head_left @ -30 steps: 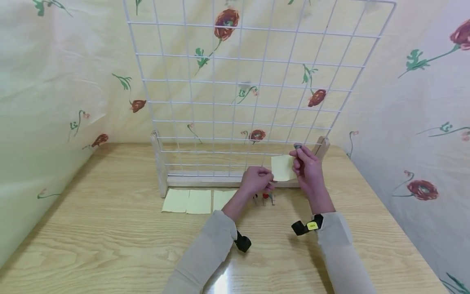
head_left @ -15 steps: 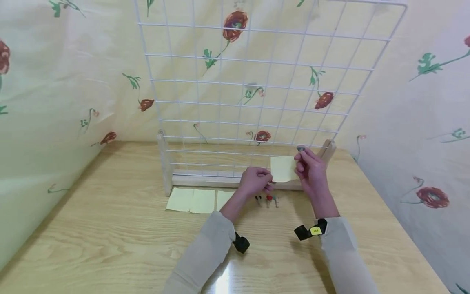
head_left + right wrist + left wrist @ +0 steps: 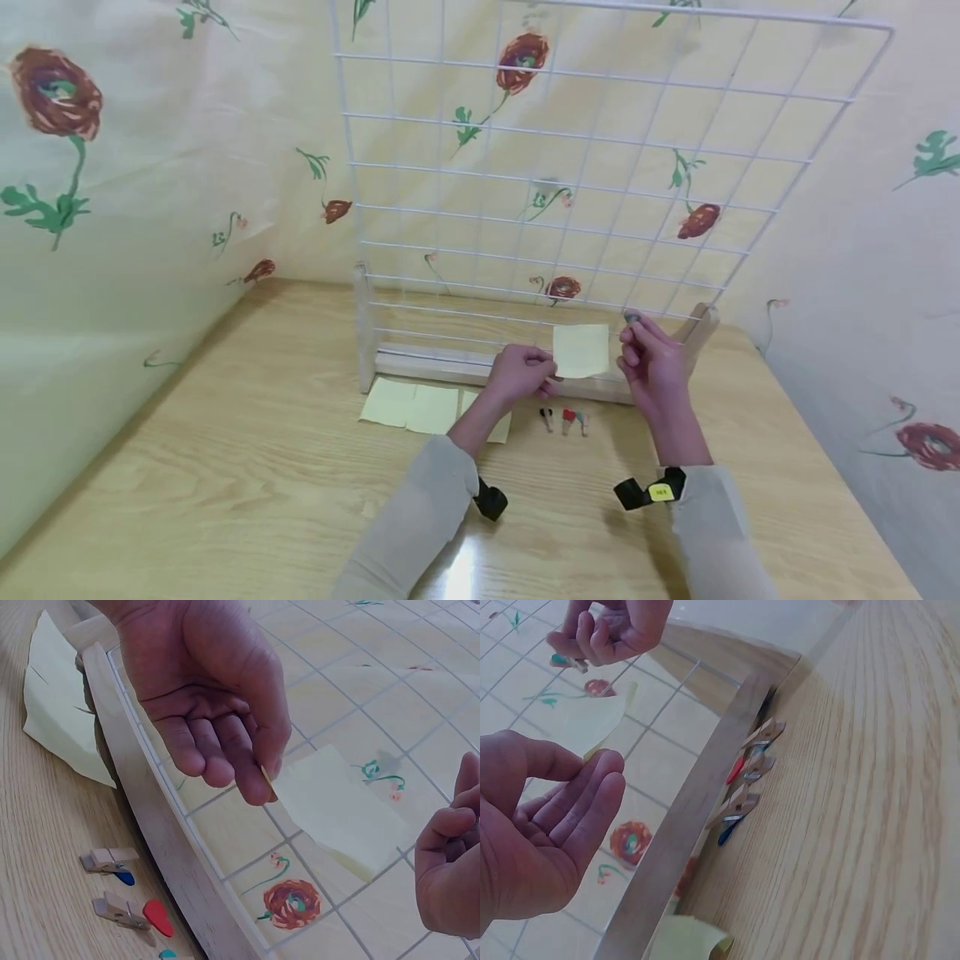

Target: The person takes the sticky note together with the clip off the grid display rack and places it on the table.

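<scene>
In the head view, my left hand (image 3: 522, 371) pinches a pale yellow paper square (image 3: 581, 351) by its lower left corner, in front of the lower part of a white wire grid (image 3: 540, 179). Thumb and fingertips on the paper (image 3: 596, 724) show in the left wrist view. My right hand (image 3: 660, 367), just right of the paper and apart from it, holds a small clothespin (image 3: 571, 663) with a green decoration between thumb and fingers. Most of that clothespin is hidden. Below the grid's wooden base lie three clothespins with dark blue, red (image 3: 567, 419) and teal decorations.
The grid leans back in a wooden stand (image 3: 365, 325) on a wood-grain table (image 3: 247, 450). More yellow paper squares (image 3: 432, 408) lie in a row before its base, one partly behind my left forearm. Flower-patterned cloth (image 3: 150, 167) covers the walls behind and beside.
The head view has shifted, so the grid and table appear farther right. My right hand has drawn a little away from the paper's right edge; my left hand still pinches its corner.
</scene>
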{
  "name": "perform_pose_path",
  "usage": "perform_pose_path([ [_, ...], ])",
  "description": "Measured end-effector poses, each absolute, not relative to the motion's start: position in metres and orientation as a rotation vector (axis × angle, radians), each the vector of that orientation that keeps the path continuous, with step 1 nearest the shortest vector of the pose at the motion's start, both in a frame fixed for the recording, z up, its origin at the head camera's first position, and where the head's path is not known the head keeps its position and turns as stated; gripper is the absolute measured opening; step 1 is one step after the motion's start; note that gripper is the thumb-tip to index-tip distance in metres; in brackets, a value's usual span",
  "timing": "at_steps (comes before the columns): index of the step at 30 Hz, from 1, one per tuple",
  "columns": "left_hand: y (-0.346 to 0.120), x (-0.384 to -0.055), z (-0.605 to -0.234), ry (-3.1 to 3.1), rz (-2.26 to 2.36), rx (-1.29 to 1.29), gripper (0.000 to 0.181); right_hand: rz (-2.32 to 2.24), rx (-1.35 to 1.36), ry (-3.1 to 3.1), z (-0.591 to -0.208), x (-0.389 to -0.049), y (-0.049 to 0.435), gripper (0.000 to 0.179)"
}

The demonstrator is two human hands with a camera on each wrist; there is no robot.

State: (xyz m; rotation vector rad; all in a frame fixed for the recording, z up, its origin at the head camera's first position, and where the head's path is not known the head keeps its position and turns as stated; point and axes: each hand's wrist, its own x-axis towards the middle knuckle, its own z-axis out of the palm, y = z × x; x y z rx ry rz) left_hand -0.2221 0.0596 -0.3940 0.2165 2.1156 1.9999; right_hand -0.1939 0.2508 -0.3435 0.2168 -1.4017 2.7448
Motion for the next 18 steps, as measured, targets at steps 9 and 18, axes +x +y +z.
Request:
perform_pose_path([
  [9,0.044,-0.224,-0.395,2.148,1.999,0.21,0.02,2.774,0.286,-1.419,-0.348,-0.198,0.247,0.021],
  [18,0.032,-0.224,-0.392,2.172,1.998,0.24,0.024,2.816,0.342,-1.412,-0.349,-0.199,0.247,0.021],
])
